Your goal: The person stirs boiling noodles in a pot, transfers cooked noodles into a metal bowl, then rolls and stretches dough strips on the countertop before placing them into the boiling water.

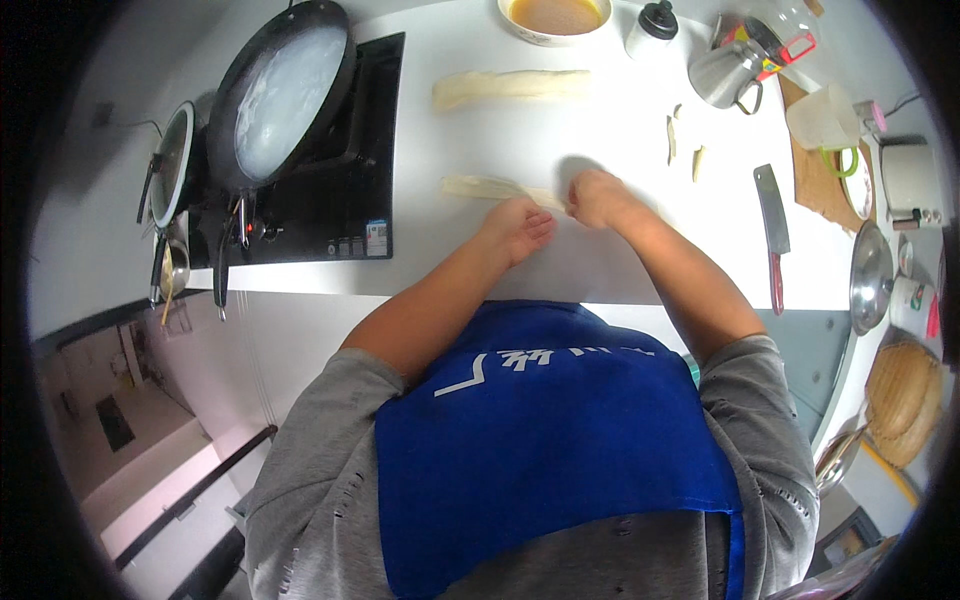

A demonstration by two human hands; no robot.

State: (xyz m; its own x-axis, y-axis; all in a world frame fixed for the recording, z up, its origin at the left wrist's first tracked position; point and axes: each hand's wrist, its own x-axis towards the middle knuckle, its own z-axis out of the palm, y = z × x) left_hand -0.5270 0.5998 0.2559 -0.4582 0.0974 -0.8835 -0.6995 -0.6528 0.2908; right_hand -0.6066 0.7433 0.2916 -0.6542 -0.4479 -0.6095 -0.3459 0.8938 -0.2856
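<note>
A pale, folded strip of dough (480,187) lies crosswise on the white counter before me. My right hand (598,199) is closed on its right end, with the fingertips hidden from view. At the strip's near edge, my left hand (521,229) is turned partly palm up with curled fingers. It touches the dough around the middle, but whether it pinches it is hidden. Farther back, a wider flat strip of dough (514,88) lies roughly parallel to the first. Small dough scraps (672,141) rest to the right.
A cleaver (772,214) lies at right, its red handle towards me. On the left, a frying pan (289,105) with whitish contents stands on the black cooktop (367,150). A bowl of yellowish liquid (556,16), a squeeze bottle (651,31) and a metal pitcher (726,75) stand at the back.
</note>
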